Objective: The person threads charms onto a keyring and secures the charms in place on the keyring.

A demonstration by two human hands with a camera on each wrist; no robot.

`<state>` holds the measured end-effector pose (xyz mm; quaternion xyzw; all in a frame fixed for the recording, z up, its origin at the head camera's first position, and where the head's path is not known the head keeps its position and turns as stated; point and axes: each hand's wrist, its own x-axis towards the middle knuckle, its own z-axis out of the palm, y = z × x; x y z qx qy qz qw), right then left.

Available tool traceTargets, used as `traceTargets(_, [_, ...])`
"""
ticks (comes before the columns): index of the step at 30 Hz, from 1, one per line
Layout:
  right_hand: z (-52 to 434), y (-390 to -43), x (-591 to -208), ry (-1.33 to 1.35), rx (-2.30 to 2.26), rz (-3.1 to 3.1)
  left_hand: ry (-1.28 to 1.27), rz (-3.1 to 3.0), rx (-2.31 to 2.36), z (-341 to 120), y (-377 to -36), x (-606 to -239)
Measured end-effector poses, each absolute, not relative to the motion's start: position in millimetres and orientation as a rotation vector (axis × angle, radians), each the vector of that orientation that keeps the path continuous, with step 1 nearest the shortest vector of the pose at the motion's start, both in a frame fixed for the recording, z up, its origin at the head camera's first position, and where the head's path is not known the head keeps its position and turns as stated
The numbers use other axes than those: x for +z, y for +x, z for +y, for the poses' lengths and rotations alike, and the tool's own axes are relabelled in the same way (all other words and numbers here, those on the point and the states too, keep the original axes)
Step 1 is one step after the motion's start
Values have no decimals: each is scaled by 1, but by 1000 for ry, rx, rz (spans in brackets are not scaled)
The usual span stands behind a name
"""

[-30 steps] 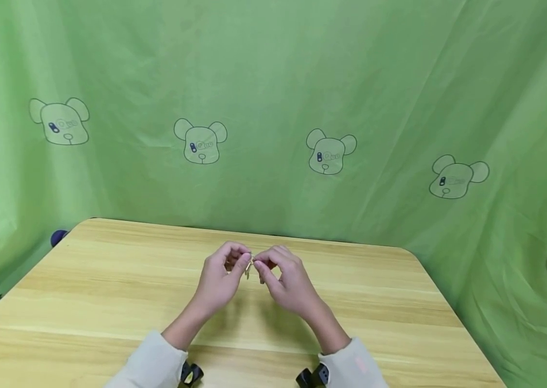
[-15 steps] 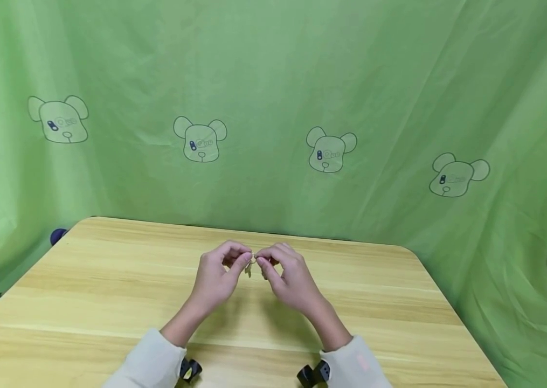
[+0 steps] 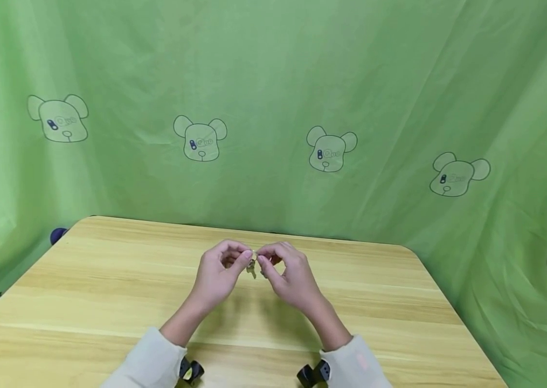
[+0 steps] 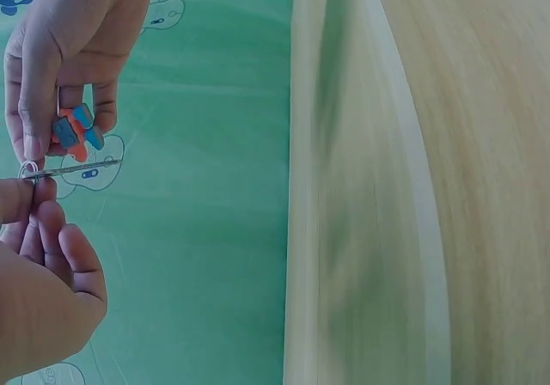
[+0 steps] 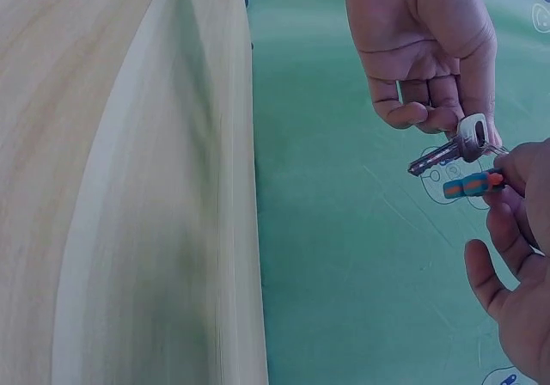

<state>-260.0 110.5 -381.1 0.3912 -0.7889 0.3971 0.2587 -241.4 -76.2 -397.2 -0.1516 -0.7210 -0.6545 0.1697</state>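
Pinching silver key, orange-blue tag

In the head view, we could barely make out the keys at centre frame, tiny between the fingertips. The left hand was cut off by the lower left edge of its wrist view, the right hand by the right edge of its own. The table was blurred in both.
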Motion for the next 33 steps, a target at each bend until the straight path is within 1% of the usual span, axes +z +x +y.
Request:
traceTargets(6, [109, -258, -379, 1053, 1081, -2141, -385, -2026, -1941, -74, -238, -394])
traceTargets(10, [110, -258, -379, 1056, 1069, -2149, -401, -2050, -1924, -74, -239, -395])
traceTargets(21, [111, -259, -379, 1071, 1017, -2136, -541, -2094, -1543, -74, -239, -395])
traceTargets(33, [110, -257, -377, 1080, 994, -2124, -503, -2074, -1624, -75, -238, -395])
